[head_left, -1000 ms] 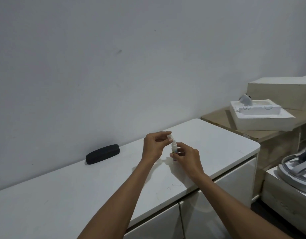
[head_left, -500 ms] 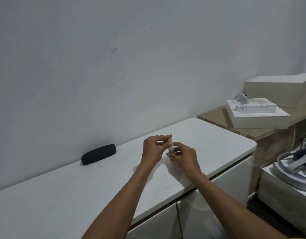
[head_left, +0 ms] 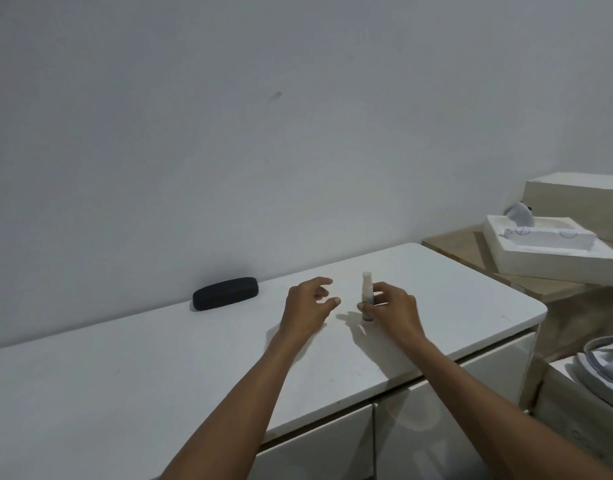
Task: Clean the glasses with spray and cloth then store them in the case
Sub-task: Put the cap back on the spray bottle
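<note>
A small spray bottle [head_left: 367, 295] with a white cap stands upright on the white cabinet top [head_left: 159, 368]. My right hand [head_left: 391, 308] holds its lower body between thumb and fingers. My left hand [head_left: 308, 306] hovers just left of the bottle, fingers loosely curled, holding nothing. A black glasses case [head_left: 225, 293] lies shut near the wall, to the left of my hands. No glasses or cloth are in view.
Right of the cabinet, a wooden surface [head_left: 464, 247] carries a white foam tray [head_left: 547, 252] and a pale box [head_left: 582, 199]. A grey-white headset [head_left: 606, 365] lies at the lower right. The cabinet's front edge runs below my forearms.
My left hand has let go of the bottle's cap and moved left. The bottle has come down onto the cabinet top, still held by my right hand.
</note>
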Available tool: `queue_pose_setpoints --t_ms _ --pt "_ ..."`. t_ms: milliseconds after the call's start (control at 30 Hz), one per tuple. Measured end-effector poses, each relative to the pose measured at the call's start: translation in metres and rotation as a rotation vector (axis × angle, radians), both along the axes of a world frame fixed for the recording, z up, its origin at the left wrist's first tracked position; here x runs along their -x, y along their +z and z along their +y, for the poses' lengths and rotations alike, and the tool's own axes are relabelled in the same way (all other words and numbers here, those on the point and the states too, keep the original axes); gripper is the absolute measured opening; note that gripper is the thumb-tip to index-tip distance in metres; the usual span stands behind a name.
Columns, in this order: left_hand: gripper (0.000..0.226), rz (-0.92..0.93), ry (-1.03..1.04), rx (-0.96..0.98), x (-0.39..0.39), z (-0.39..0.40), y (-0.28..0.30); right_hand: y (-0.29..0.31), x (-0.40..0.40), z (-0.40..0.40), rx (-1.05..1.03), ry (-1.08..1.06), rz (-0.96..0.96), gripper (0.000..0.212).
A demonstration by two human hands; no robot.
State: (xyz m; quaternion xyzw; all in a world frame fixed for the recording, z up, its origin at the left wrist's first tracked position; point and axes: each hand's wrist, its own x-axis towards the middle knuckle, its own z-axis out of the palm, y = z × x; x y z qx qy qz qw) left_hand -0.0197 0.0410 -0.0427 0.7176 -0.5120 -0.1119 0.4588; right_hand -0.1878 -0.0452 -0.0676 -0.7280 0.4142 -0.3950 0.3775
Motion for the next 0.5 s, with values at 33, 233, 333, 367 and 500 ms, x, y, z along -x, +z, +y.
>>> queue_pose_setpoints --t_ms 33,233,333,367,500 --pt "0.042 -0.070 0.044 -0.055 -0.012 0.009 -0.004 0.003 -0.004 0.001 0.005 0.000 0.011 0.021" --pt "0.059 -0.264 0.260 -0.268 -0.079 0.070 -0.025 0.013 -0.052 0.019 -0.008 0.053 -0.009 0.017" --pt "0.072 -0.351 0.332 -0.389 -0.104 0.088 -0.028 0.016 -0.085 0.027 -0.016 0.106 -0.017 0.016" --pt "0.074 -0.352 0.346 -0.416 -0.111 0.090 -0.029 0.015 -0.096 0.028 -0.023 0.120 -0.017 0.016" --pt "0.070 -0.387 0.391 -0.450 -0.124 0.092 -0.037 0.013 -0.140 0.024 -0.039 0.140 -0.026 0.018"
